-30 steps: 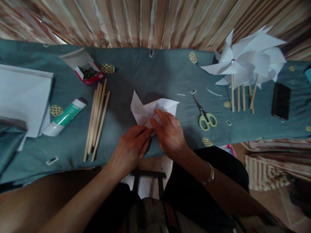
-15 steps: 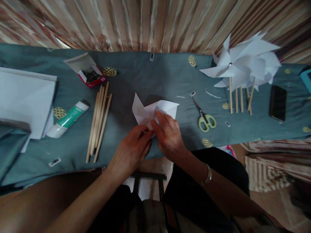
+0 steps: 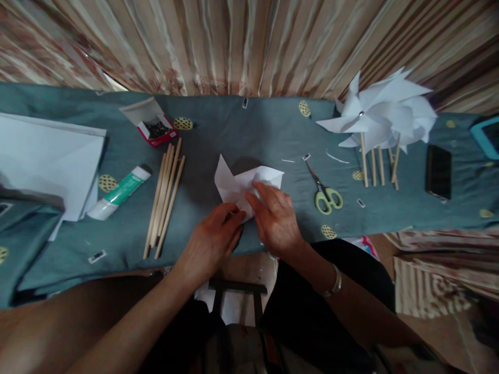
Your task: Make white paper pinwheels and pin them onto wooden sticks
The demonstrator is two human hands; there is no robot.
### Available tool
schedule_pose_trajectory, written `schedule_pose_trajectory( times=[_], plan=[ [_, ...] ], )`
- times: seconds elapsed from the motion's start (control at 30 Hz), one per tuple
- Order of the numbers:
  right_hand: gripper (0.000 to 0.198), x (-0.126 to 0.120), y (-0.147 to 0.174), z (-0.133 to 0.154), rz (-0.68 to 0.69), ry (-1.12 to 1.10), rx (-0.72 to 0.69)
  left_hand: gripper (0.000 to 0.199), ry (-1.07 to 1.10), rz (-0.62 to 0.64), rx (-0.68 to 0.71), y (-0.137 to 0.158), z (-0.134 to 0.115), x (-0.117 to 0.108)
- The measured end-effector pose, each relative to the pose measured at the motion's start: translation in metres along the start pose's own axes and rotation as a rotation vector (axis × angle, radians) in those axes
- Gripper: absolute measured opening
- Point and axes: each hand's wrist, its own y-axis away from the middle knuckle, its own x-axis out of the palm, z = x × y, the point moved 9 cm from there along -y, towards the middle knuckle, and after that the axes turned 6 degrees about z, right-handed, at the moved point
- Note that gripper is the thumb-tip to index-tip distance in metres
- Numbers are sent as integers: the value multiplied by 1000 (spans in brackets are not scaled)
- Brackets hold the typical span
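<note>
A white paper pinwheel (image 3: 268, 175), its blades partly folded in, lies on the cloth in front of me. My left hand (image 3: 215, 235) pinches its near edge between thumb and fingers. Over its middle and right side, my right hand (image 3: 276, 215) presses the folded paper with closed fingers. The near part of the paper is hidden beneath both hands. Green-handled scissors (image 3: 328, 200) lie to the right of my right hand. Left of my left hand are several wooden sticks (image 3: 163, 202) side by side.
An opened red-and-white box of metal pins (image 3: 158, 134) stands behind the sticks. A green-and-white glue tube (image 3: 120, 193) and white paper sheets (image 3: 50, 161) lie at left. Finished pinwheels on sticks (image 3: 384, 111), a black phone (image 3: 438, 172) and a blue-edged object (image 3: 487, 136) are at right.
The camera view has shifted slightly. My right fingers have moved a little on the paper, away from my left fingertips. The left hand keeps its pinch.
</note>
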Motion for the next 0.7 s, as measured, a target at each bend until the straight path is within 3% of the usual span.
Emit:
schedule_pose_trajectory(
  times=[0.13,0.27,0.43,0.7],
  plan=[
    [39,-15,-10,-35,-18,-47,108,23,-14,4,-2,2,1,1],
    [44,-6,-22,-74,66,-211,228,27,2,29,-20,2,2,2],
    [46,3,-33,-87,137,-290,229,31,-2,15,-10,3,0,-3],
    [42,-7,-18,-102,162,-474,416,34,-171,-59,33,3,10,-23]
  ],
)
